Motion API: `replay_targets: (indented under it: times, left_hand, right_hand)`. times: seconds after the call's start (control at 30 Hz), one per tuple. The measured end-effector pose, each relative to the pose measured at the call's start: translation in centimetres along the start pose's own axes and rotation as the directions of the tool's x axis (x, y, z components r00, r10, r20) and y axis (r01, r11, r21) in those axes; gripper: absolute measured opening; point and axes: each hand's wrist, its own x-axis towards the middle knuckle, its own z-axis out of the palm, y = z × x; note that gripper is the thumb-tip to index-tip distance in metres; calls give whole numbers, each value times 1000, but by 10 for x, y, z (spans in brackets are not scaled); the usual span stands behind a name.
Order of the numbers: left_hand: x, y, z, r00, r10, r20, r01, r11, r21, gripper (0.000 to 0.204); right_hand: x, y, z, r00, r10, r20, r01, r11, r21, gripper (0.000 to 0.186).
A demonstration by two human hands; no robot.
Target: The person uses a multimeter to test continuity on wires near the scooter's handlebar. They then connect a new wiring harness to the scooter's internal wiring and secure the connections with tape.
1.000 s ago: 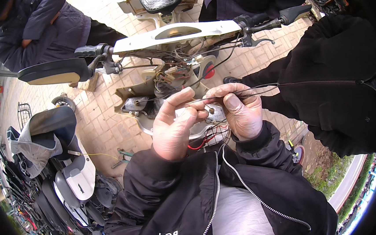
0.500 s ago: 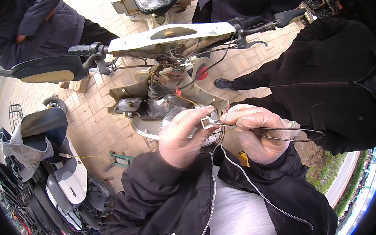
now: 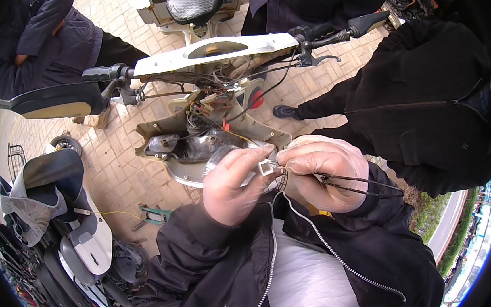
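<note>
In front of my chest, both gloved hands meet at a small white plug connector (image 3: 266,167). My left hand (image 3: 232,184) pinches the connector between thumb and fingers, its open end facing left. Close beside it, my right hand (image 3: 329,173) is closed on thin black wires (image 3: 356,181) at the connector's back; they loop out past that wrist. The right fingertips partly hide where the wires enter. Beyond the hands lies a scooter's cream front panel (image 3: 186,172) with a bundle of loose wires (image 3: 202,112), a red tag (image 3: 225,124) among them.
White-covered handlebars (image 3: 220,50) with a mirror (image 3: 56,98) span the far side. A person in black (image 3: 420,105) stands close at right; others stand beyond. Green-handled pliers (image 3: 157,214) lie on the paving. Parked scooters (image 3: 85,247) line the left.
My right hand has moved closer to the left, its fingers now bunched at the connector's back. The black wire loop has shifted and points lower right. The whole view has shifted slightly.
</note>
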Motion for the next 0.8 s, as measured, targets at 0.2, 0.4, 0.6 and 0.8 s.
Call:
replay_targets:
  times: [0.2,0.4,0.6,0.8]
  left_hand:
    - [1,-4,1,997,76,11,-76,997,16,44]
    - [0,-5,1,995,96,14,-97,994,45,44]
    - [0,-7,3,993,121,14,-122,991,46,45]
    - [-4,-11,6,985,170,5,-170,983,70,45]
  right_hand:
    - [-1,4,4,1000,-12,-10,12,1000,7,33]
    - [-4,3,5,1000,-17,-9,17,1000,-8,36]
    - [-3,3,5,1000,23,18,-22,1000,-14,33]
    - [-2,5,3,993,104,52,-109,988,110,26]
